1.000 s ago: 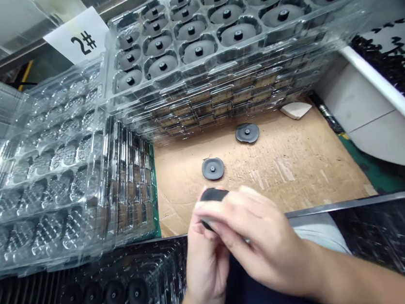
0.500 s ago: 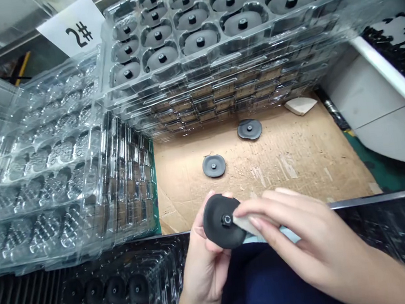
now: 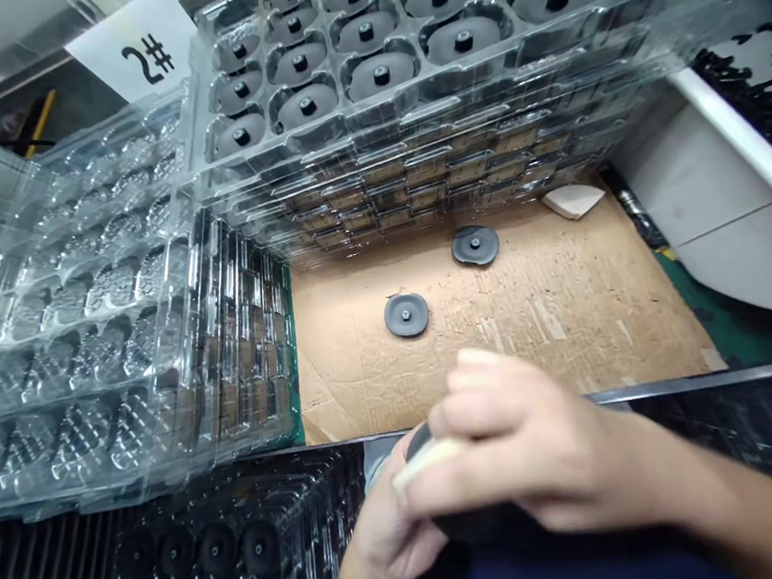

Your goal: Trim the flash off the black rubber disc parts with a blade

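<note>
My left hand (image 3: 393, 535), low in the middle of the head view, grips a round black disc (image 3: 475, 523) with a raised rim. Over it lies my right hand (image 3: 515, 447), blurred, its fingers closed on a whitish sponge wedge (image 3: 428, 459) pressed against the disc. Most of the disc, its hub included, is hidden behind the right hand. Beyond the hands, two similar black discs with small centre hubs, a nearer one (image 3: 407, 315) and a farther one (image 3: 475, 246), lie on the cardboard sheet (image 3: 355, 386).
A second white wedge (image 3: 575, 201) lies at the cardboard's back right. Stacked clear trays (image 3: 373, 179) holding black discs rise behind; more clear trays (image 3: 121, 357) stand left. Trays of discs (image 3: 213, 551) sit lower left. A white bin (image 3: 737, 184) borders the right.
My right hand has swung left and turned over the disc, carrying the wedge across its face. The disc has dropped lower and tilted. The loose discs stay put.
</note>
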A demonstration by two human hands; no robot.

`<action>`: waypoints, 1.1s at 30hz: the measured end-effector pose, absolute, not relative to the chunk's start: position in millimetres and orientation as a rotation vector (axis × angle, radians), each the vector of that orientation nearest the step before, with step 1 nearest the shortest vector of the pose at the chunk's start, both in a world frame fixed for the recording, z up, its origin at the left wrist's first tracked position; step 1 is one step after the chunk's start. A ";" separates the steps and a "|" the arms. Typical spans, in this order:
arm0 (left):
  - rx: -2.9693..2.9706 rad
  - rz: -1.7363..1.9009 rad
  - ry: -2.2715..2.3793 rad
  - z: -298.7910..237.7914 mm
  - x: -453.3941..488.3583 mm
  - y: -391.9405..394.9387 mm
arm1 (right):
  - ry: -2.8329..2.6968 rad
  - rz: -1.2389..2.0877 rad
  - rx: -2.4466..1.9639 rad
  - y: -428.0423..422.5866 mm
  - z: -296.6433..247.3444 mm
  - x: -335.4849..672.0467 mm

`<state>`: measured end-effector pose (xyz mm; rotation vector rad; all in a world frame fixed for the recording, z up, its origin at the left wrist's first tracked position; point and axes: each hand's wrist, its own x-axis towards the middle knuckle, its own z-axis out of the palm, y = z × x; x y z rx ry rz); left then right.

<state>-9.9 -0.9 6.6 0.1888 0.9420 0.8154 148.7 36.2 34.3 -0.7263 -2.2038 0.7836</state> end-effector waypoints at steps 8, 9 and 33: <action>0.064 0.653 0.702 4.2 -18.3 -1.8 | -2.038 0.782 -1.436 17.2 -24.5 171.2; 0.070 0.658 0.707 4.1 -18.0 -0.9 | -2.047 0.813 -1.430 10.2 -36.1 169.3; 0.215 0.848 0.938 1.4 -11.4 -1.2 | -1.968 0.665 -1.222 6.8 29.3 155.7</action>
